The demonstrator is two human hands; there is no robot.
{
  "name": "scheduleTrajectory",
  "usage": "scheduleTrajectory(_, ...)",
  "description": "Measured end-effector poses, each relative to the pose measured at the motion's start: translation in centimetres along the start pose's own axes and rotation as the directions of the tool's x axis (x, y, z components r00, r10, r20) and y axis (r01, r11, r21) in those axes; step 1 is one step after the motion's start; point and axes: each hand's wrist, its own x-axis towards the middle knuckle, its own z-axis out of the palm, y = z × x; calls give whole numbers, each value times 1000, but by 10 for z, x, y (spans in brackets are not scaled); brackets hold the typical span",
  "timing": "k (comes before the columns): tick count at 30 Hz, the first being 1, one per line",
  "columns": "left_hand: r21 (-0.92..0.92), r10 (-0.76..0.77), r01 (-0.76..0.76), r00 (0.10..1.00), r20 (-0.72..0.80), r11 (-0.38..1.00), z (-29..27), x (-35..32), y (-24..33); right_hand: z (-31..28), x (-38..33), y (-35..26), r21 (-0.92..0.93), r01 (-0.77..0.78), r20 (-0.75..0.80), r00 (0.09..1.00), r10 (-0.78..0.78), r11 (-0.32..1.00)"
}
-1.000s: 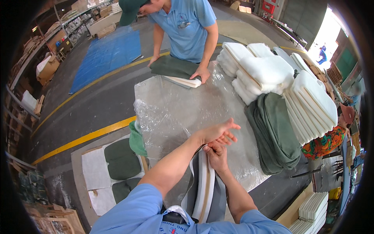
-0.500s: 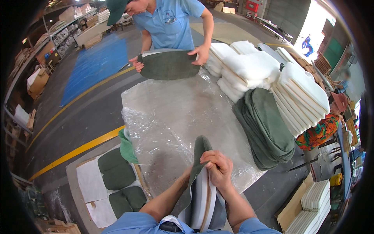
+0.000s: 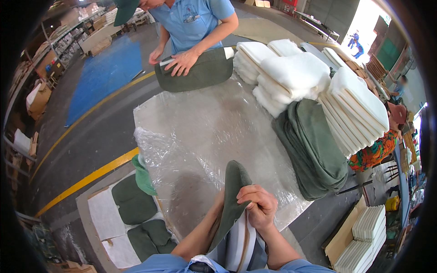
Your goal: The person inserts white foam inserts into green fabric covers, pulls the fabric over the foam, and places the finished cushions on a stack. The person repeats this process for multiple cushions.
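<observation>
Close to my body I hold a dark green fabric cover (image 3: pixel 230 214) on edge, partly wrapped round a padded piece with a white layer (image 3: pixel 235 243) and a thin tan board edge. My right hand (image 3: pixel 258 204) is closed, its thumb and fingers pinching the cover's border at the top of the opening. My left hand (image 3: pixel 220 200) is behind the cover on its left side, and its fingers are hidden. Across the table, a co-worker's hands (image 3: pixel 184 61) are on another green-covered panel (image 3: pixel 195 75); one lies flat on it, the other is at its left corner.
Plastic film covers the table (image 3: pixel 214 123). To the right lie stacked green covers (image 3: pixel 312 150), white padding (image 3: pixel 296 70) and white padded boards (image 3: pixel 357 107). Finished-looking green panels (image 3: pixel 134 200) lie lower left beside a green cloth (image 3: pixel 144 176). More white pieces (image 3: pixel 364 234) sit lower right.
The co-worker's hand has moved from the panel's right end to its left part and lies on top. My right hand still pinches the cover's border; the cover's green side shows wider.
</observation>
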Motion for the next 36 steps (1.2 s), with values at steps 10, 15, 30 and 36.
scheduleTrajectory(10, 126, 263, -278, 957, 124, 952, -1, 69, 90, 1, 14, 35, 68, -10, 22, 1000, 8, 998)
scheduleTrajectory(15, 314, 336, -443, 878, 341, 840, 20, 51, 124, -6, 16, 53, 125, -49, 31, 999, 45, 991)
scheduleTrajectory(30, 527, 538, -806, 579, 612, 268, 64, -13, 173, -11, 15, 53, 22, -192, 174, 967, 186, 981)
scheduleTrajectory(36, 659, 554, -632, 745, 371, 408, 20, -7, 179, -15, 4, 44, 103, -369, 243, 910, 336, 924)
